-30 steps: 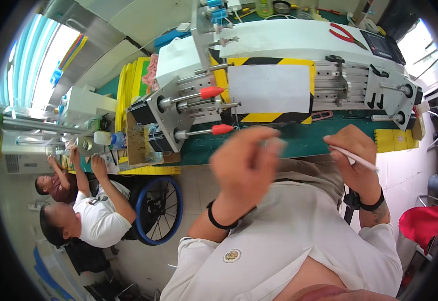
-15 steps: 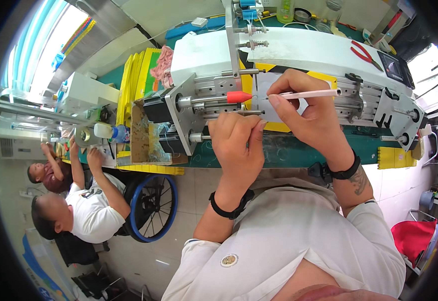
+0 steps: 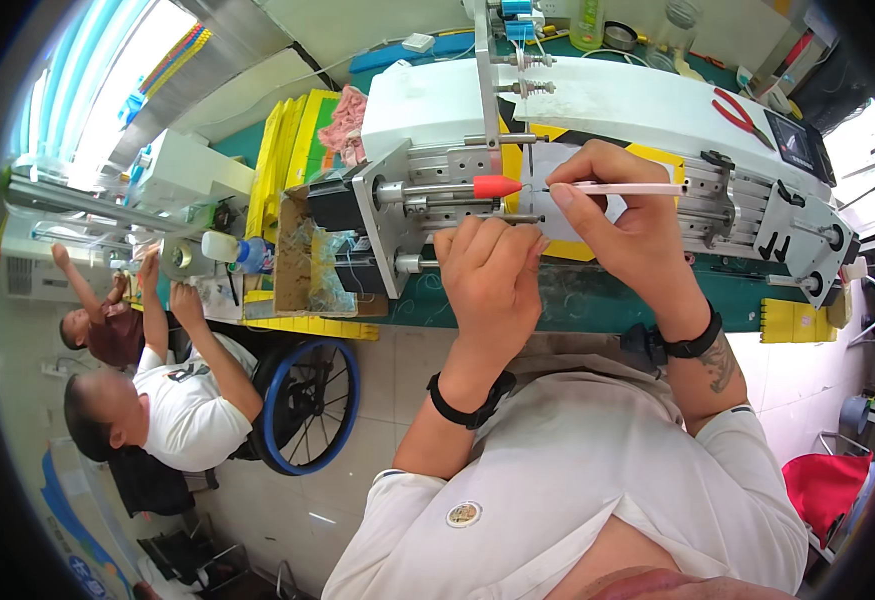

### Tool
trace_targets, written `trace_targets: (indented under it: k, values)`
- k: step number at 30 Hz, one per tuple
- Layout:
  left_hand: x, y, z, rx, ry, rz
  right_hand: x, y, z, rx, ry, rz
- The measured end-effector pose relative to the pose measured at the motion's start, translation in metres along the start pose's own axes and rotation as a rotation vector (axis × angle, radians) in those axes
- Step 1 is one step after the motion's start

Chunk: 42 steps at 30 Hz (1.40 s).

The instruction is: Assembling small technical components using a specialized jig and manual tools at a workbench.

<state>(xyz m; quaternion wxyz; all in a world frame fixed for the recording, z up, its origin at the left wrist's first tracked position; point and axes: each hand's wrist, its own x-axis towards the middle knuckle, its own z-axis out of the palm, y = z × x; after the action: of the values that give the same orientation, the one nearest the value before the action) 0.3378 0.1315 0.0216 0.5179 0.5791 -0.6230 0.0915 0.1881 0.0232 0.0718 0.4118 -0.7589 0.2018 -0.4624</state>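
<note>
One illegible round badge (image 3: 464, 514) shows, the right hand (image 3: 617, 205) pinches one pale tool (image 3: 647, 188), and the left hand (image 3: 492, 272) curls, hold unclear.

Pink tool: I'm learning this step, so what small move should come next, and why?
Probably ease the pink tool slightly left: the right hand holds it with its tip pointing toward the red cone, seemingly just short of it.

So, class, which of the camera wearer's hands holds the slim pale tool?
The right hand, pinching the slim pale tool near the red tip; the left hand shows no such tool.
</note>
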Motion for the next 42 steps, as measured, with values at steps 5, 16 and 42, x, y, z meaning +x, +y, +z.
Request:
trace_targets:
  k: [5, 16, 42]
  values:
    - [-0.002, 0.004, 0.0, 0.03, 0.001, 0.007, -0.003, -0.007, 0.0, -0.035, -0.016, 0.045]
    - [-0.024, 0.042, -0.038, -0.171, -0.124, -0.04, -0.057, -0.036, -0.035, -0.312, -0.001, -0.426]
    - [-0.105, 0.068, 0.018, -0.94, -0.687, -0.954, -0.174, 0.044, -0.104, -0.944, -0.083, -0.043]
